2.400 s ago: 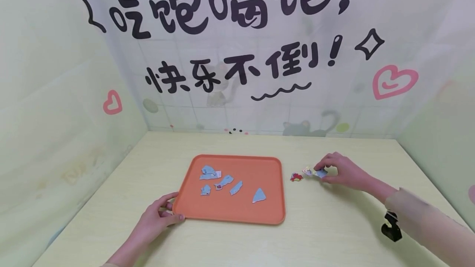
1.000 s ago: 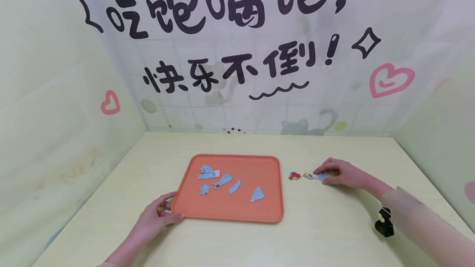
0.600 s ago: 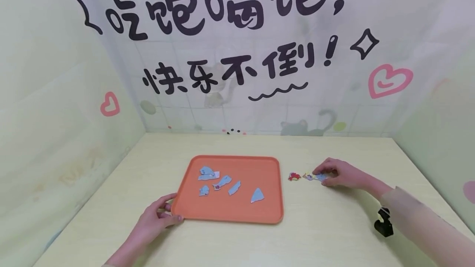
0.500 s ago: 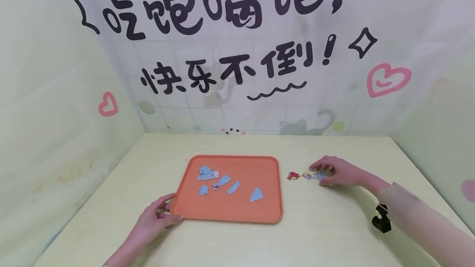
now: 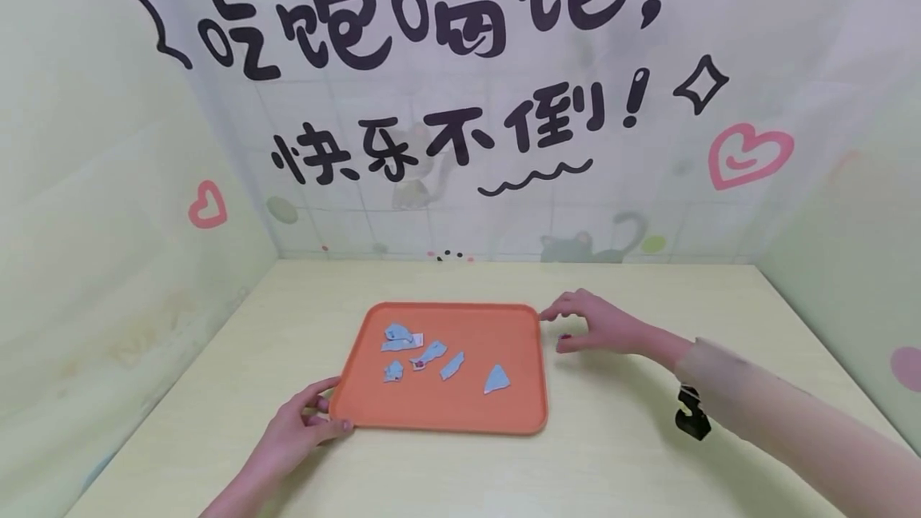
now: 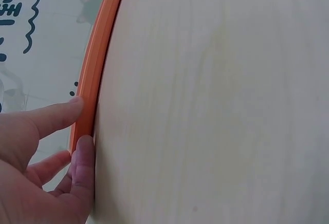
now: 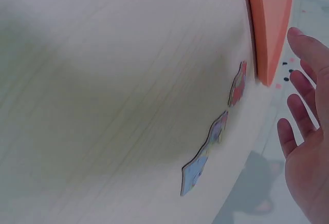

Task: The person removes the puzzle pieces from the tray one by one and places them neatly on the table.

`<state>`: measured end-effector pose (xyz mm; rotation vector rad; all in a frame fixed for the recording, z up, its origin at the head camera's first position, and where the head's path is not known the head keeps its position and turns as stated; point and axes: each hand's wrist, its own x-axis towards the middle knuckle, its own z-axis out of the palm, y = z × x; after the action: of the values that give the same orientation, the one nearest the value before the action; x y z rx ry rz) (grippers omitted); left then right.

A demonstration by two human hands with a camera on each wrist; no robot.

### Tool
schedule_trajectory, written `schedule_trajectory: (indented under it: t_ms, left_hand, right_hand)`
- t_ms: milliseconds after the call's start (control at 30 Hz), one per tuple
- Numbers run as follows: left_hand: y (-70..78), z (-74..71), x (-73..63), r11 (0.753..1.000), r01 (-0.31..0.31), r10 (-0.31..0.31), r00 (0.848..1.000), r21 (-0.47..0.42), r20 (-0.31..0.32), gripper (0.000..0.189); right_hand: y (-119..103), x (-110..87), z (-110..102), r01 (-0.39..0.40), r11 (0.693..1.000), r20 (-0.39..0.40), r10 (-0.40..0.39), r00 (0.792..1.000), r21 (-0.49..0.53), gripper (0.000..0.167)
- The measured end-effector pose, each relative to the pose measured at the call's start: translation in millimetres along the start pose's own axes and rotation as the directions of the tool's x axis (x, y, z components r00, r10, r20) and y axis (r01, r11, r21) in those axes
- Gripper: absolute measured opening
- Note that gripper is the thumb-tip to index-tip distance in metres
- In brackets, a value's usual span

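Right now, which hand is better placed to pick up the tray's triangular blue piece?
Probably the right hand: open and nearer the triangular blue piece, while the left hand grips the near-left corner of the orange tray.

Head view forward and down, close wrist views, tray (image 5: 446, 408) shared

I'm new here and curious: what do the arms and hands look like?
The left hand and right hand are a person's, both ungloved. The right sleeve is pale beige, with a small black, angular object by its cuff. The left forearm is bare as far as the head view shows.
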<state>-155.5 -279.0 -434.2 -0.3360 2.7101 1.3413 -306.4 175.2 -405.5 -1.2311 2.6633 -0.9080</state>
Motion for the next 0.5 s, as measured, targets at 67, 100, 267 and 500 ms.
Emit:
schedule_trajectory:
  t_ms: [67, 100, 267, 500]
  left_hand:
    - [0.5, 0.3, 0.5, 1.0, -0.003, 0.003, 1.0, 0.001, 0.001, 0.078]
    - [0.7, 0.4, 0.8, 1.0, -0.005, 0.005, 1.0, 0.002, 0.001, 0.078]
    - [1.9, 0.8, 1.2, 1.0, -0.006, 0.006, 1.0, -0.003, 0.004, 0.077]
    - [2.0, 1.2, 0.9, 1.0, 0.017, -0.017, 1.0, -0.009, 0.005, 0.078]
  right_hand:
    - [-6.5, 6.6, 5.4, 0.038, 0.999, 0.006, -0.038, 0.999, -0.014, 0.046]
    - [-9.0, 9.5, 8.2, 0.058, 0.998, 0.01, -0.058, 0.998, -0.024, 0.046]
    - [-20.6, 20.6, 22.0, 0.111, 0.993, 0.037, -0.109, 0.993, -0.046, 0.046]
    - [-32.4, 31.0, 38.9, 0.13, 0.989, 0.116, -0.122, 0.986, -0.068, 0.042]
